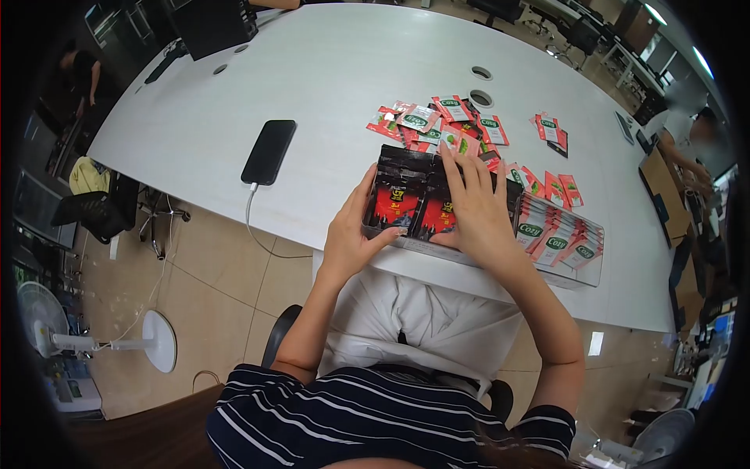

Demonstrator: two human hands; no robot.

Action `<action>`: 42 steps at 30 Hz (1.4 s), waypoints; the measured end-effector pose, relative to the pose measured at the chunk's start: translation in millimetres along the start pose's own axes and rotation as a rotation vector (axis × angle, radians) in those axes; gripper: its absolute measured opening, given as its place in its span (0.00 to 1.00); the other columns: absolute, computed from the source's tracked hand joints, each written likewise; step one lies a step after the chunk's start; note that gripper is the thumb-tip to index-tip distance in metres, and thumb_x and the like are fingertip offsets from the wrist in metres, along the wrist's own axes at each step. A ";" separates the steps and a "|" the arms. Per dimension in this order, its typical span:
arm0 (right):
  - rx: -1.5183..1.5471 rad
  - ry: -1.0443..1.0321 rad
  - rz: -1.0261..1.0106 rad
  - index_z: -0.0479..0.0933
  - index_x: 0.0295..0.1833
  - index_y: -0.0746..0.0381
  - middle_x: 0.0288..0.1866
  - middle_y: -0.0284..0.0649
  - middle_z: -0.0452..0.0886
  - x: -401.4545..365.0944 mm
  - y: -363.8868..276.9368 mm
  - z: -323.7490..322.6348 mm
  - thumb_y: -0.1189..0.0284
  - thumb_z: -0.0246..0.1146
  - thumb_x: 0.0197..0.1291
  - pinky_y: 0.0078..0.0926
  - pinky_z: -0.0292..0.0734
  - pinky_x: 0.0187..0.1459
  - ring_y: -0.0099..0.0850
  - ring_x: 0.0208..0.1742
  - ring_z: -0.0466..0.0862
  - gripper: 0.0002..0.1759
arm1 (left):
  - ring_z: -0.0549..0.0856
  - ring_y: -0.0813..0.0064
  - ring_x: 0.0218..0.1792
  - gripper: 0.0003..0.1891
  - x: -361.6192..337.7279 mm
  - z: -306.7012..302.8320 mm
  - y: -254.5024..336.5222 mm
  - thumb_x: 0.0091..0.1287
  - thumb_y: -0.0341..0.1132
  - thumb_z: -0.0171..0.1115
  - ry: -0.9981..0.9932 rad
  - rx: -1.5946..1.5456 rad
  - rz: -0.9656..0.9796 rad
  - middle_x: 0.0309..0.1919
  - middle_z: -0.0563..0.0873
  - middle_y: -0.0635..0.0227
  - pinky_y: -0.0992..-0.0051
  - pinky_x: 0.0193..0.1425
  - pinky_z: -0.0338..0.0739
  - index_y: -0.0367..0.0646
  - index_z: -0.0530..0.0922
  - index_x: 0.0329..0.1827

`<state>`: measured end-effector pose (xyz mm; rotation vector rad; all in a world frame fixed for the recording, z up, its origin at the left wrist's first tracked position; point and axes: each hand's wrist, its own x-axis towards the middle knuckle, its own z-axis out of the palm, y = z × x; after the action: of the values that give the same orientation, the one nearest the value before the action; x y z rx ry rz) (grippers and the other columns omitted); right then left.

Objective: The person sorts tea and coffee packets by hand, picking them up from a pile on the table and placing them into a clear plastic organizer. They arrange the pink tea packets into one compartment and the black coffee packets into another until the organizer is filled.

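A clear plastic box (574,279) sits at the near edge of the white table. Its left part holds red-and-black coffee sachets (396,205) standing in rows, and its right part holds red-and-white Cozy tea sachets (556,241). My left hand (351,233) clasps the left side of the coffee sachets, its thumb across their front and its fingers partly hidden along the side. Over the right-hand coffee row lies my right hand (480,215), fingers reaching across the top and thumb on the front. That hand hides part of the box's middle.
Behind the box lies a loose pile of tea sachets (419,118), with a few more (548,127) farther right. A black phone (269,152) on a white cable rests to the left. Beyond the table's right edge is another person (687,144). A white fan (159,341) stands on the floor.
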<state>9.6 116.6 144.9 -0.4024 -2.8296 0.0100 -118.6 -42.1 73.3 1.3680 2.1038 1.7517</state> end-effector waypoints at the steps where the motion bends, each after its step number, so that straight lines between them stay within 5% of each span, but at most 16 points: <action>1: -0.004 -0.013 0.004 0.49 0.75 0.61 0.63 0.43 0.64 0.7 -0.2 0.4 0.61 0.82 0.26 0.59 0.47 0.71 0.40 0.68 0.64 0.68 | 0.80 0.57 0.57 0.49 -0.1 0.1 0.5 0.51 0.49 0.72 -0.001 0.000 0.001 0.59 0.76 0.50 0.67 0.58 0.75 0.45 0.57 0.75; 11: -0.062 0.017 -0.055 0.51 0.74 0.62 0.55 0.41 0.68 4.1 3.8 3.8 0.59 0.80 0.29 0.55 0.50 0.71 0.38 0.60 0.70 0.66 | 0.81 0.57 0.55 0.49 -0.2 1.7 -3.1 0.52 0.49 0.72 0.013 0.010 0.031 0.58 0.77 0.51 0.67 0.57 0.76 0.43 0.57 0.74; 20: 0.100 0.134 -0.091 0.55 0.74 0.60 0.64 0.42 0.67 -5.9 13.7 -4.3 0.55 0.77 0.37 0.54 0.54 0.70 0.41 0.66 0.67 0.58 | 0.82 0.58 0.54 0.48 -1.1 2.9 -3.3 0.52 0.49 0.72 0.003 -0.006 -0.003 0.57 0.78 0.51 0.67 0.56 0.77 0.43 0.57 0.75; 27: 0.258 0.499 0.173 0.70 0.63 0.65 0.61 0.46 0.74 -50.5 34.7 -28.5 0.63 0.72 0.49 0.41 0.63 0.64 0.44 0.64 0.70 0.36 | 0.81 0.58 0.56 0.48 -1.9 5.0 -7.7 0.53 0.46 0.71 0.010 -0.034 0.011 0.61 0.75 0.51 0.67 0.58 0.76 0.43 0.56 0.75; 33: 0.195 0.848 0.681 0.73 0.61 0.65 0.58 0.44 0.78 -153.5 102.6 -13.5 0.71 0.60 0.63 0.33 0.65 0.63 0.37 0.61 0.75 0.21 | 0.78 0.60 0.60 0.45 -3.7 6.2 -8.1 0.54 0.43 0.69 -0.004 -0.109 -0.044 0.68 0.69 0.53 0.67 0.62 0.73 0.38 0.57 0.74; 37: 0.605 1.058 0.709 0.70 0.63 0.69 0.60 0.50 0.76 -193.4 136.1 18.5 0.65 0.49 0.73 0.33 0.67 0.63 0.36 0.60 0.76 0.22 | 0.78 0.59 0.59 0.43 -3.5 8.4 -9.9 0.57 0.40 0.68 -0.001 -0.146 -0.010 0.66 0.71 0.51 0.66 0.61 0.74 0.38 0.57 0.74; 42: 0.833 1.051 0.694 0.64 0.67 0.73 0.62 0.56 0.73 -188.2 133.9 35.8 0.60 0.41 0.74 0.37 0.68 0.64 0.42 0.62 0.75 0.28 | 0.80 0.64 0.56 0.41 -2.5 11.7 -3.3 0.59 0.36 0.64 0.002 -0.172 -0.019 0.59 0.76 0.46 0.69 0.59 0.74 0.40 0.56 0.75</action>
<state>209.5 194.9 52.4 -0.8237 -1.3806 0.8067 -112.3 -34.8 65.5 1.2964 1.9082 1.8768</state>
